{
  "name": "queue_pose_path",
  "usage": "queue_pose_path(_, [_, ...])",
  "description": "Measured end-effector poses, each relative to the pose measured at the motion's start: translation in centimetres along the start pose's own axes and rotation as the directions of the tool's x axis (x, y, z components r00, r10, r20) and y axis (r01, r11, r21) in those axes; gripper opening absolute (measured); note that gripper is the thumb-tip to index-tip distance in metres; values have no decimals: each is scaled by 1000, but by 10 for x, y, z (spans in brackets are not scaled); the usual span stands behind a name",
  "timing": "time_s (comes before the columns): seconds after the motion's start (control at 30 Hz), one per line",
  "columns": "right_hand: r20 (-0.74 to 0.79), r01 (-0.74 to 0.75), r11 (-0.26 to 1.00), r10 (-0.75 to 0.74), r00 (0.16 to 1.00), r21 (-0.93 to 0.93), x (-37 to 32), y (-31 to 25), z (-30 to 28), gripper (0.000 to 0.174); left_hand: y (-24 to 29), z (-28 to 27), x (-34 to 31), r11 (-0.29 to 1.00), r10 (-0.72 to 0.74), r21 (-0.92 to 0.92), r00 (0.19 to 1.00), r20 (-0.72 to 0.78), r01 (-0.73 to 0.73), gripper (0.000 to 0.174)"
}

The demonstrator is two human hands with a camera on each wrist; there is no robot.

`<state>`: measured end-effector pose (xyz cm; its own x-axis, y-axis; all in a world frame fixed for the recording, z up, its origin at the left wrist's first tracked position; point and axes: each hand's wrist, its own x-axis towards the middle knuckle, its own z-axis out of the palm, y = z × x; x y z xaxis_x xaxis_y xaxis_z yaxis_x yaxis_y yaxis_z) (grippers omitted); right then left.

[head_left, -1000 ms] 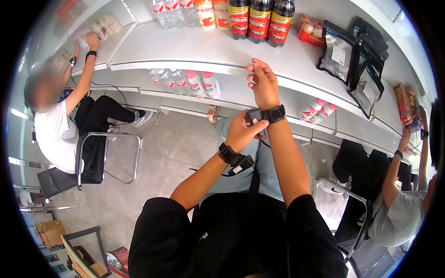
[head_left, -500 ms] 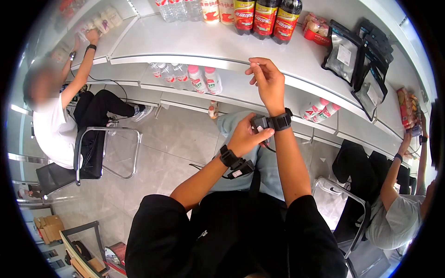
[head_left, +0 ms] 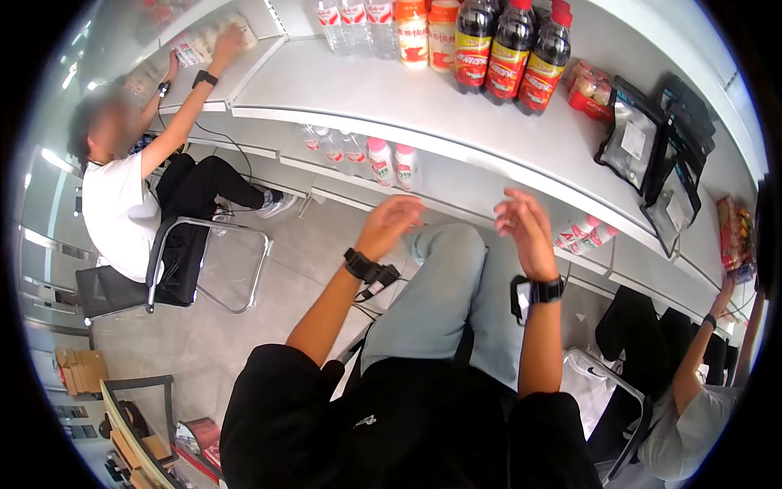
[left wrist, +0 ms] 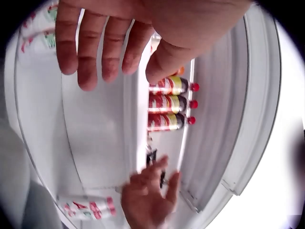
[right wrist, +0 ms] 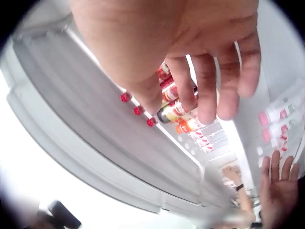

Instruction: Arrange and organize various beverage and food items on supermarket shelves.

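Observation:
My left hand [head_left: 389,224] hangs in the air above the light blue trousers, below the lower shelf, holding nothing. To its right my right hand [head_left: 528,232] is raised, also empty, near the front edge of the upper shelf [head_left: 342,102]. The two hands are apart. In the left wrist view the left hand's [left wrist: 138,38] fingers are spread and relaxed; the right wrist view shows the right hand [right wrist: 190,52] with loosely extended fingers. Both wrists wear black straps with small devices.
Dark cola bottles [head_left: 507,69], orange-capped bottles [head_left: 413,37], clear bottles [head_left: 354,28], a red pack [head_left: 588,90] and black pouches [head_left: 631,138] stand or lie on the upper shelf. Pink-capped bottles [head_left: 381,163] stand lower. Seated people reach to shelves at left [head_left: 122,212] and right [head_left: 692,416].
My left hand has let go of the device on the right wrist and moved left. My right hand has moved right and lower. The head view has shifted, so the shelf goods appear lower and farther right.

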<state>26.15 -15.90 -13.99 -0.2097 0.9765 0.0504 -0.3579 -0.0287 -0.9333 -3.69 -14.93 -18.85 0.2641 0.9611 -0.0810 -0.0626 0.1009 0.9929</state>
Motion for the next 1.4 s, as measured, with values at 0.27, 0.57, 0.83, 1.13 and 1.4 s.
queue_pose_path(0.27, [163, -164, 973, 137, 977, 162, -44, 35, -27, 64, -19, -108, 77, 724, 621, 635, 655, -431, -269, 50])
queue_pose_path(0.57, [36, -190, 968, 187, 982, 161, -86, 33, -52, 59, 3, -147, 130, 364, 537, 920, 775, -334, 144, 51])
queue_pose_path(0.83, [8, -250, 955, 253, 968, 159, -96, 53, -58, 56, 0, -147, 97, 365, 511, 929, 821, -257, 63, 38])
queue_pose_path(1.13, [111, -252, 967, 255, 961, -41, -72, 29, -27, 48, 54, -128, 21, 348, 500, 918, 866, -10, -190, 19])
queue_pose_path(1.4, [411, 19, 938, 133, 902, -345, 7, -33, 73, 52, 208, -108, -37, 646, 294, 711, 950, 106, -279, 21])
